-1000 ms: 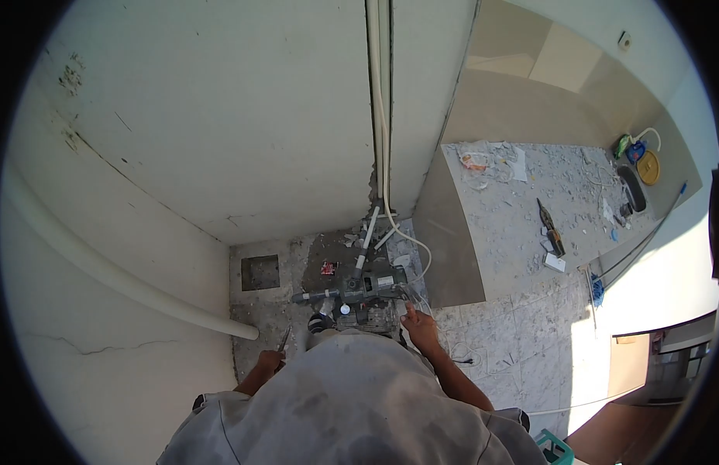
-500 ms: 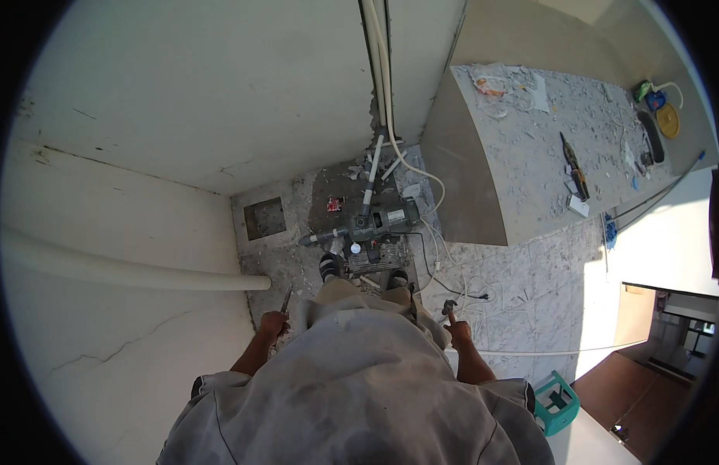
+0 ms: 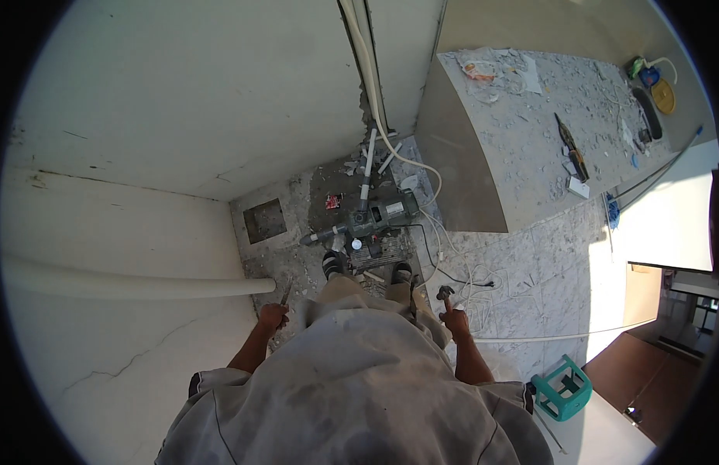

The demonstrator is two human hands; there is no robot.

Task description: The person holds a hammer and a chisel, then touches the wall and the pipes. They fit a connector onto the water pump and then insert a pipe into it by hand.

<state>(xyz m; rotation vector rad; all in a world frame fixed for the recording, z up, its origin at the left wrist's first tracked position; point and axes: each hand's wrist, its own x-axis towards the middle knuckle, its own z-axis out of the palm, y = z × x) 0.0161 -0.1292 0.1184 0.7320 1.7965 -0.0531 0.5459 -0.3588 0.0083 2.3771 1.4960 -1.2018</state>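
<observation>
Two tools are in my hands as I stand over the pump, a grey metal motor with a ribbed housing and a round white dial, sitting on rough bare cement. My left hand is curled tight around a thin metal tool whose slim shaft sticks out toward the pump; I cannot tell exactly what kind it is. My right hand, on the other side of the pump and a little nearer to me, is closed on the handle of a small hammer, its dark head pointing up.

From the pump a white plastic pipe runs straight to the wall corner, and a grey pipe stub sticks out sideways. Left of the pump is a square recessed drain in the cement. A thick, smooth cream pipe runs along the cracked wall further left. Right of the pump, loose white cables lie tangled on veined marble tiles, and beyond rises a dusty raised slab littered with chips. A teal plastic stool stands well right of the pump, near me.
</observation>
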